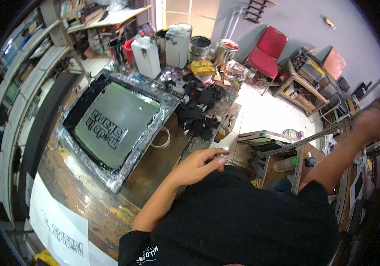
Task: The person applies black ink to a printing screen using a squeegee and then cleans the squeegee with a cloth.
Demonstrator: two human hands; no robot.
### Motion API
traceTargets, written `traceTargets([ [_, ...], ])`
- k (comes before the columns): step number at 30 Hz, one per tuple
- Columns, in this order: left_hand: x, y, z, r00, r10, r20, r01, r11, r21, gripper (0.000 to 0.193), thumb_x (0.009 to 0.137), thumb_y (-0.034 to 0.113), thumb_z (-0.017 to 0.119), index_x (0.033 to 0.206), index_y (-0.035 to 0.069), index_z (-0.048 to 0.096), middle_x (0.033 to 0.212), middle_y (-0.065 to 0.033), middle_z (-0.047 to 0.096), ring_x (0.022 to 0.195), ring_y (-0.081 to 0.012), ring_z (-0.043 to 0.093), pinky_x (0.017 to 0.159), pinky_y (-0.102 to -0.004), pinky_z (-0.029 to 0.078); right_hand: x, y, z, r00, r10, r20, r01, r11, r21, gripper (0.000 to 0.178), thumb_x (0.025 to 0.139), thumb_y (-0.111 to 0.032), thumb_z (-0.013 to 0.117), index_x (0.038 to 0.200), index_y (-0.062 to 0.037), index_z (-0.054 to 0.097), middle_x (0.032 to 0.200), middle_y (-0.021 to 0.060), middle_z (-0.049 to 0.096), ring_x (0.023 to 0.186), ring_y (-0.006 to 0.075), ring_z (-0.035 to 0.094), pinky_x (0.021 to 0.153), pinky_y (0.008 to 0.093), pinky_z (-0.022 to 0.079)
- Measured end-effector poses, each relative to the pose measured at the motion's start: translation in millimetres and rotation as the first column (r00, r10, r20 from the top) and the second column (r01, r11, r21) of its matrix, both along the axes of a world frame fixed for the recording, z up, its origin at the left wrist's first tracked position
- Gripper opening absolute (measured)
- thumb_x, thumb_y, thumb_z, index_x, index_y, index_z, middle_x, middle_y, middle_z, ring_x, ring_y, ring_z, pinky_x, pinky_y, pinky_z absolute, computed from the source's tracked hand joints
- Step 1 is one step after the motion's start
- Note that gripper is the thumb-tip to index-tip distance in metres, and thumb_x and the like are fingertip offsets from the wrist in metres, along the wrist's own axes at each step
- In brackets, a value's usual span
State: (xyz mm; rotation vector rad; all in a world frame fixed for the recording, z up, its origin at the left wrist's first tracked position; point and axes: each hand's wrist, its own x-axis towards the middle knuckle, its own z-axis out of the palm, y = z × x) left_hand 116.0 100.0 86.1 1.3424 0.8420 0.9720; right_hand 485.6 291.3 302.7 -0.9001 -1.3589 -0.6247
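Observation:
My left hand (201, 167) is held in front of my black shirt, beside the table's edge. Its fingers are loosely bent with the thumb apart, and nothing shows in them. My right hand (375, 122) reaches far out to the right, by a perforated metal shelf rail (314, 135). It is dark and smeared, so its fingers and anything in them cannot be made out. On the table to the left lies a screen printing frame (154, 126), its green mesh (130, 111) bearing dark lettering and its inner border coated in black.
A printed paper sheet (68, 221) lies at the near left. Beyond the frame stand white jugs (145, 57), ink cans (199, 46) and black rags (194, 108). A tape roll (161, 138) sits below the frame's edge. A red chair (263, 62) and cluttered shelves (305, 80) are farther off.

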Motion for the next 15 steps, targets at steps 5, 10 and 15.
traceTargets([
  [5,-49,-104,-35,0.737,0.626,-0.254,-0.642,0.766,0.026,0.027,0.095,0.025,0.074,0.106,0.000,0.072,0.081,-0.0051,0.068,0.075,-0.0135,0.063,0.070,-0.0307,0.051,-151,-30,-197,0.721,0.690,0.060,-0.361,0.448,-0.818,0.058,0.085,-0.012,0.079,0.139,-0.0066,0.059,0.127,0.0159,0.065,0.118,0.0278,0.060,0.101,0.0418,0.049],
  [10,-89,-191,-77,-0.213,0.890,-0.402,-0.915,-0.037,0.402,0.036,0.095,0.029,0.076,0.115,0.003,0.062,0.080,-0.0004,0.059,0.064,-0.0128,0.050,0.062,-0.0308,0.044,-228,-49,-250,0.512,0.745,0.428,-0.042,0.519,-0.854,0.096,0.080,-0.049,0.082,0.159,-0.0191,0.037,0.157,0.0240,0.035,0.133,0.0468,0.043,0.111,0.0572,0.038],
  [15,-122,-202,-98,-0.204,0.847,-0.491,-0.967,-0.097,0.235,0.078,0.094,0.035,0.078,0.151,0.001,0.036,0.098,-0.0069,0.064,0.068,-0.0139,0.055,0.063,-0.0288,0.049,-277,-36,-278,0.485,0.683,0.547,0.231,0.503,-0.833,0.088,0.089,-0.051,0.072,0.161,-0.0241,0.030,0.157,0.0228,0.033,0.129,0.0474,0.046,0.092,0.0633,0.048],
])
